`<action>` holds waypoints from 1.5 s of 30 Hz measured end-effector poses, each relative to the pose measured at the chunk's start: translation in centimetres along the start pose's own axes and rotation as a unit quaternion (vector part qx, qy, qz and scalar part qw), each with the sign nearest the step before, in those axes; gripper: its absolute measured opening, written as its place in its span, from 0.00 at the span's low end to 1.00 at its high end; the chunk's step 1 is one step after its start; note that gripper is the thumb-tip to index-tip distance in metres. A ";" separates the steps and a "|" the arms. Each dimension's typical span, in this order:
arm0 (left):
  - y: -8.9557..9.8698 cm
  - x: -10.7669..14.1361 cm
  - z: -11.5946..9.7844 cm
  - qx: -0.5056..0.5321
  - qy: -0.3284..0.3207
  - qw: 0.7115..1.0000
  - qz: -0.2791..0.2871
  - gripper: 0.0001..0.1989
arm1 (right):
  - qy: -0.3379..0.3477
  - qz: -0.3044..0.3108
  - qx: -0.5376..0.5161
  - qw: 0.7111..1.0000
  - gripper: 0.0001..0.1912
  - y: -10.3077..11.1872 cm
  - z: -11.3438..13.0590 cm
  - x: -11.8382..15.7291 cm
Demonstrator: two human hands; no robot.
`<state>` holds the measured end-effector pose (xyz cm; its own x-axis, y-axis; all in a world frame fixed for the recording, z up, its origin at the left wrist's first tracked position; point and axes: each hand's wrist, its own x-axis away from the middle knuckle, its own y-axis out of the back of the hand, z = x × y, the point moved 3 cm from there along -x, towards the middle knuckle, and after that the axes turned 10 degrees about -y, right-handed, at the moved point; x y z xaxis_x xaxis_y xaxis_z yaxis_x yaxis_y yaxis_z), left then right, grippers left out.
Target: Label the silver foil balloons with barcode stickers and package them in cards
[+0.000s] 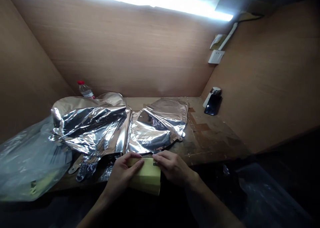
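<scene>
My left hand [122,176] and my right hand [172,166] both grip a pale yellow rectangular package [146,178] at the near edge of the workbench. Their fingers lie across its top, and a small dark mark shows near my right fingertips. Just beyond my fingers, two crumpled silver foil mylar sheets [90,128] [157,124] lie side by side, the nearer edges almost touching my hands. A dark, shiny foil tail [86,168] lies left of my left hand.
A clear plastic bag [27,158] bulges over the bench's left side. A water bottle [85,90] stands behind the foil. At the right, a small bottle [215,92] and a black phone [213,105] rest on the scuffed wooden bench [212,138]. A dark bin [270,194] sits below right.
</scene>
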<state>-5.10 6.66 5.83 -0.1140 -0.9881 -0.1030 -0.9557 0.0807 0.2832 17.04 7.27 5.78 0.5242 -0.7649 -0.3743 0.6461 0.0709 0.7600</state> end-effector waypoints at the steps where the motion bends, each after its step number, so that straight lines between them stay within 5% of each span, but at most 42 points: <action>1: 0.1 0.1 0.0 0.001 0.000 1.000 0.001 0.17 | 0.010 0.006 0.009 1.000 0.20 -0.2 0.1 0.0; 5: 0.3 0.5 0.1 -0.003 -0.001 1.000 0.007 0.16 | 0.032 0.000 0.010 0.999 0.15 -0.6 0.5 0.2; 15: 0.3 0.7 0.8 -0.050 -0.004 0.997 0.052 0.17 | -0.053 0.013 -0.110 0.992 0.07 -1.0 0.9 0.5; 19: -0.2 0.6 -1.6 -0.270 -0.155 0.948 0.065 0.12 | -0.107 0.020 -0.186 0.976 0.07 -0.8 0.8 0.6; 22: -1.7 0.2 -2.8 -0.313 -0.217 0.913 0.146 0.12 | -0.118 0.007 -0.210 0.970 0.10 -0.6 0.7 0.5; 24: -2.4 -0.1 -2.9 -0.260 -0.193 0.927 0.188 0.14 | -0.114 -0.008 -0.208 0.972 0.11 -0.5 0.5 0.5; 28: -2.8 -0.7 -2.4 -0.164 -0.155 0.958 0.177 0.13 | -0.091 0.003 -0.161 0.983 0.11 -0.4 0.3 0.8; 38: -2.9 -1.0 -2.1 -0.090 -0.114 0.974 0.175 0.16 | 0.057 -0.060 0.069 0.994 0.18 -0.9 0.7 2.0; 42: -2.5 -0.9 -1.0 -0.106 -0.087 0.977 0.160 0.17 | 0.052 -0.086 -0.003 0.995 0.12 -0.2 1.0 2.1; 45: -2.8 -0.4 -0.7 -0.144 -0.115 0.969 0.166 0.17 | -0.031 -0.155 -0.135 0.978 0.10 1.5 -0.5 0.9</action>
<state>-2.24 6.71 5.73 -0.4916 -0.8557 -0.1614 -0.7438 0.3163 0.5888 18.76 7.00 6.38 0.2499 -0.8135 -0.5251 0.8963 -0.0108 0.4432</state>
